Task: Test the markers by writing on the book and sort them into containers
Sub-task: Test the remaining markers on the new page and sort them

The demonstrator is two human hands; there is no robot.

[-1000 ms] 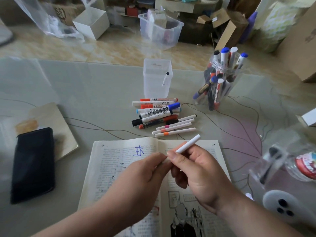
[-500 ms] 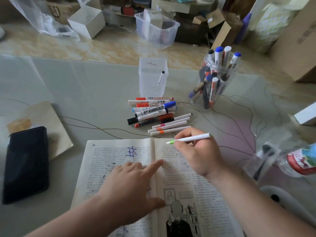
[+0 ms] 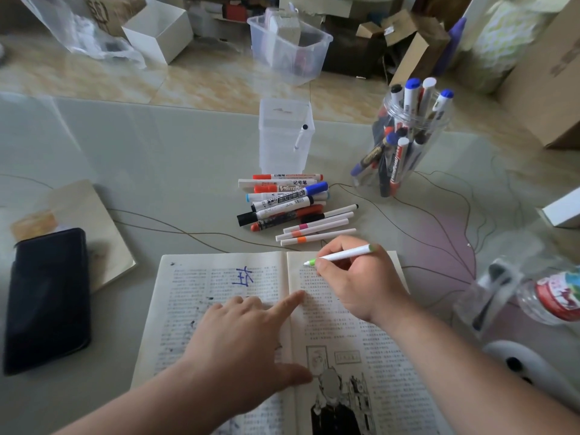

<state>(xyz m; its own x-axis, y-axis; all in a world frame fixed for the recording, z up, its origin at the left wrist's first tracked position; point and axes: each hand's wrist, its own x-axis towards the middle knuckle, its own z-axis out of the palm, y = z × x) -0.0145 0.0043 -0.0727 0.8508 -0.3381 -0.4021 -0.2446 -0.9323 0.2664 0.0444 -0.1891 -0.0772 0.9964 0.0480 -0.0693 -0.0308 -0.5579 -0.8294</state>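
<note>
An open book [image 3: 361, 340] lies in front of me with a blue mark on its left page. My right hand [image 3: 357, 277] grips a thin white marker [image 3: 345, 254] with a green tip, the tip at the top of the right page. My left hand [image 3: 241, 337] presses flat on the book, forefinger stretched toward the spine. Beyond the book lies a pile of several loose markers [image 3: 288, 205]. A square clear container [image 3: 285, 136] holds one marker. A round clear jar [image 3: 405, 136] holds several markers.
A black phone [image 3: 47, 296] rests on a tan notebook [image 3: 103, 221] at the left. A plastic bottle [image 3: 552, 296] and a clear container lie at the right edge. Boxes and a clear bin [image 3: 288, 45] sit on the floor beyond the glass table.
My left hand let go of the marker's end and came down flat on the book. My right hand turned the uncapped marker and brought its green tip to the right page.
</note>
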